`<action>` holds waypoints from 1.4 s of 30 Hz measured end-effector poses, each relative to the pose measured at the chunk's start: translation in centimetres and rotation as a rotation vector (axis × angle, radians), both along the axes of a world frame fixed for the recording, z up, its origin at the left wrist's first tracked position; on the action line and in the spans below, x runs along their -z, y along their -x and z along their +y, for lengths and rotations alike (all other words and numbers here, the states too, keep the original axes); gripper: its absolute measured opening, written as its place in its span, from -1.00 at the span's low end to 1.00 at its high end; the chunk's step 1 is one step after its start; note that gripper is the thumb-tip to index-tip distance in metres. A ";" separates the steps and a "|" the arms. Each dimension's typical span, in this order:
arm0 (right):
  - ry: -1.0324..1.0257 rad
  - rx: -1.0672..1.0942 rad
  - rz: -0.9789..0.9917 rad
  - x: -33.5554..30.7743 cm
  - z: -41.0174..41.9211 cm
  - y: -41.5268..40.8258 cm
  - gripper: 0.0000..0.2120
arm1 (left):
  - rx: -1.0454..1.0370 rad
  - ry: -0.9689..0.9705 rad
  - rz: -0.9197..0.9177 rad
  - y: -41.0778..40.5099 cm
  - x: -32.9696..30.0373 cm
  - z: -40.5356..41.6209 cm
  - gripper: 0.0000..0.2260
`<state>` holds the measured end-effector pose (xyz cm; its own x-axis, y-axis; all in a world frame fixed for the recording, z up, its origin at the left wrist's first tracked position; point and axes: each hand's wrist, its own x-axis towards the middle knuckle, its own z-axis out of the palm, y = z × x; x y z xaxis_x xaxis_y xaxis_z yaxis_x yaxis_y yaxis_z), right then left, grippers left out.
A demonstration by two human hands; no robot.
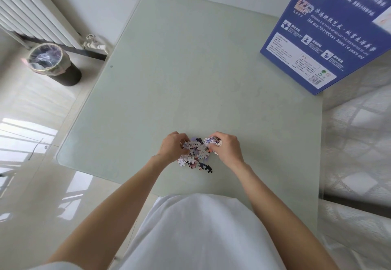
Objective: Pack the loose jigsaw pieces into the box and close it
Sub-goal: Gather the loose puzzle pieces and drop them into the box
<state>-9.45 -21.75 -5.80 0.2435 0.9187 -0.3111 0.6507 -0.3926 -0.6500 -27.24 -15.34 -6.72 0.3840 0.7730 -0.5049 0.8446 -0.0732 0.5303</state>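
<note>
**A:** Head view. Where are your hands?

**B:** Both are low on the glass table [190, 58], close to its near edge. Your left hand [172, 147] and right hand [227, 149] sit on either side of a small heap of jigsaw pieces [195, 153], each touching it.

**A:** How are the fingers set?

**B:** Your left hand's fingers curl inward against the left side of the heap, gathering pieces. Your right hand's fingers are curled round a joined clump of pieces [212, 141], white with blue and red marks, held at the heap's upper right. A few dark pieces lie on the glass just below the heap, nearest your body.

**A:** And the box?

**B:** The blue box [321, 43] is at the far right corner of the table, well apart from the pieces. Its printed back panel faces you, tilted, with white text, small icons and a barcode near the lower corner. Whether it stands open cannot be told from this view, as the top runs out of frame.

**A:** The surroundings?

**B:** A white radiator [31, 9] lines the wall at upper left. A dark bin [57, 66] with a clear liner stands on the glossy floor beside the table. A pale patterned cloth [357, 143] lies to the right.
</note>
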 end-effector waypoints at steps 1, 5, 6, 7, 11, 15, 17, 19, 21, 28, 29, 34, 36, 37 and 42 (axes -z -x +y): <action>0.002 0.000 -0.003 -0.2 -0.1 -0.1 -0.82 | -0.019 0.015 -0.008 0.2 -0.1 0.1 -0.75; 0.007 -0.046 -0.038 -1.4 -0.3 -1.3 -0.85 | -0.074 0.068 -0.014 0.9 -1.0 0.7 -0.74; 0.006 -0.069 -0.053 -1.6 -0.3 -1.7 -0.84 | -0.080 0.067 -0.007 1.1 -1.2 1.0 -0.75; 0.008 -0.089 -0.068 -1.7 -0.3 -2.0 -0.84 | -0.084 0.061 -0.003 1.2 -1.3 1.2 -0.77; 0.013 -0.122 -0.075 -2.2 0.1 -3.5 -0.86 | -0.061 0.048 -0.011 0.7 -2.4 2.2 -0.88; -0.016 -0.074 0.010 -3.9 0.6 -4.3 -0.90 | 0.014 0.056 -0.051 -0.6 -4.2 3.5 -0.76; -0.050 -0.026 0.094 -5.7 1.1 -5.0 -0.90 | 0.058 0.029 -0.096 -1.9 -5.7 4.5 -0.76; -0.108 -0.001 0.155 -8.6 1.9 -6.3 -0.88 | 0.089 -0.039 -0.145 -3.4 -7.7 5.9 -0.95; -0.199 -0.001 0.157 -12.4 3.0 -8.0 -0.89 | 0.100 -0.130 -0.218 -5.2 -9.8 7.7 -0.88; -0.704 0.101 -0.095 -27.2 9.0 -17.6 -0.85 | 0.200 -0.334 -0.541 -15.1 -20.1 15.4 -0.88; -0.774 0.127 -0.164 -28.6 10.0 -19.3 -0.85 | 0.221 -0.357 -0.570 -16.8 -21.6 16.5 -0.87; -0.898 0.213 -0.578 -32.3 14.4 -27.4 -0.82 | 0.337 -0.493 -0.697 -24.8 -27.5 20.9 -0.83; -0.830 0.178 -0.724 -32.1 15.5 -29.7 -0.81 | 0.352 -0.534 -0.743 -27.3 -29.0 22.1 -0.82; -0.785 0.159 -0.776 -31.7 15.9 -30.6 -0.81 | 0.359 -0.552 -0.763 -28.5 -29.6 22.5 -0.82; -0.614 0.128 -0.766 -30.1 16.8 -33.3 -0.76 | 0.422 -0.623 -0.821 -33.6 -31.2 23.8 -0.85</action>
<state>23.88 -4.96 24.31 0.2885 0.8203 0.4939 0.9566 -0.2249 -0.1851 6.38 8.51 24.51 0.7153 0.5315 0.4537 0.0988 -0.7197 0.6872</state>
